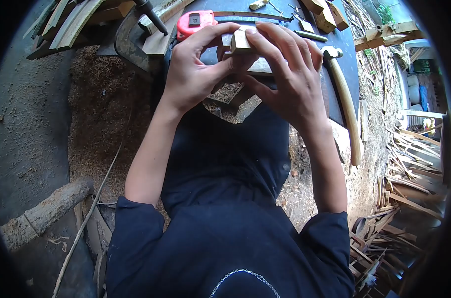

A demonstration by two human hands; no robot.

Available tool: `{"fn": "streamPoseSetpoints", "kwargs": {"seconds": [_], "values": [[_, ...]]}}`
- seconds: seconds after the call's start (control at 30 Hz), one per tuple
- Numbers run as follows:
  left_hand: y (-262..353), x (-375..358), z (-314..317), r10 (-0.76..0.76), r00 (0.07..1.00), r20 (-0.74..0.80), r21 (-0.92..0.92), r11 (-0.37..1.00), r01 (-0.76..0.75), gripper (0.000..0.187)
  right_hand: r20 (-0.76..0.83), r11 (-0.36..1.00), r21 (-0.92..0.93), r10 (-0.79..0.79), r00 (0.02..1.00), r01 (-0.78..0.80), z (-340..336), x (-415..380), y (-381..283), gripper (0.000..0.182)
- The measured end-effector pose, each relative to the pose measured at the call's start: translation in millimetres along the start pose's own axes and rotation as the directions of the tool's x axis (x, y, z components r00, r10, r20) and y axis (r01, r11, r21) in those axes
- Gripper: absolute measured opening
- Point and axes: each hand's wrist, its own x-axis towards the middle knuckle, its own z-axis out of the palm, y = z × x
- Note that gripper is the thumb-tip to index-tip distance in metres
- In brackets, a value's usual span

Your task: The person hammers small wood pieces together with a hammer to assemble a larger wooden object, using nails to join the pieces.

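Observation:
Both hands hold a small wooden block [241, 43] above the near edge of the dark work surface. My left hand [198, 67] grips its left side, fingers curled over the top and thumb underneath. On the right side, my right hand [290, 74] has its fingers bent over the block, with the thumb below. A red tape measure [194, 23] lies just beyond my left hand, near a long metal rule or blade [250, 16]. To the right of my right hand rests a hammer [345, 99] with a wooden handle.
A metal clamp [131, 42] stands at the upper left beside stacked boards [71, 22]. Wooden blocks [325, 20] lie at the back right. A log [46, 211] is at the lower left. Scrap wood [409, 174] is piled on the right.

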Motion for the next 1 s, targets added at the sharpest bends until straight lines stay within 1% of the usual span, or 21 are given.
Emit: {"fn": "streamPoseSetpoints", "kwargs": {"seconds": [0.03,0.07,0.17,0.2,0.3,0.33,0.4,0.5,0.53,0.63,0.73,0.83,0.9,0.97,1.0], "values": [[-2,-2,1,0.001,1.0,-0.015,-0.012,1.0,-0.001,0.049,0.031,0.999,0.032,0.006,1.0,-0.007,-4,1,0,0.081],[-5,-4,2,0.0,1.0,-0.028,-0.026,1.0,-0.001,0.05,0.048,1.0,0.026,0.005,0.999,-0.006,-8,1,-1,0.072],[-8,-6,5,-0.023,0.999,-0.033,-0.05,0.999,0.021,0.05,0.037,0.998,0.045,-0.037,0.999,0.035,-7,2,10,0.062],[-8,-6,4,-0.031,0.999,-0.031,-0.051,0.998,0.029,0.05,0.034,0.997,0.057,-0.055,0.998,0.053,-10,6,12,0.051],[-7,-5,3,-0.01,1.0,-0.011,0.003,1.0,0.01,0.05,0.045,0.994,0.032,-0.101,0.994,0.1,-12,11,20,0.046],[-7,-5,2,-0.011,1.0,-0.012,-0.001,1.0,0.011,0.05,0.051,0.994,0.045,-0.098,0.994,0.096,-16,14,19,0.044],[-10,-7,1,-0.014,1.0,-0.011,-0.011,1.0,0.014,0.05,0.063,0.99,0.037,-0.137,0.988,0.135,-19,16,21,0.043],[-9,-5,-3,-0.055,0.998,0.038,-0.075,0.996,0.057,0.051,0.084,0.988,0.014,-0.154,0.985,0.153,-23,17,22,0.042],[-7,-5,-4,-0.056,0.997,0.051,-0.1,0.993,0.061,0.054,0.087,0.988,0.004,-0.154,0.984,0.154,-24,18,22,0.042],[2,0,-5,-0.093,0.994,0.053,-0.054,0.994,0.095,0.056,0.135,0.993,0.019,-0.122,0.983,0.12,-34,26,11,0.041],[4,3,-7,-0.028,0.996,0.085,0.006,1.0,0.027,0.055,0.128,0.993,0.033,-0.121,0.984,0.118,-36,27,10,0.039],[10,2,-12,-0.072,0.986,0.151,0.116,0.992,0.054,0.054,0.101,0.99,0.095,-0.113,0.988,0.103,-34,22,17,0.037],[10,2,-14,-0.049,0.986,0.16,0.16,0.987,0.023,0.055,0.124,0.984,0.154,-0.108,0.986,0.088,-38,24,18,0.037],[5,3,-8,0.055,0.997,0.048,0.131,0.989,-0.061,0.05,0.173,0.979,0.194,-0.103,0.98,0.069,-44,28,20,0.034],[5,3,-8,0.041,0.998,0.053,0.145,0.988,-0.048,0.05,0.178,0.97,0.237,-0.097,0.979,0.053,-49,31,22,0.033]]}}
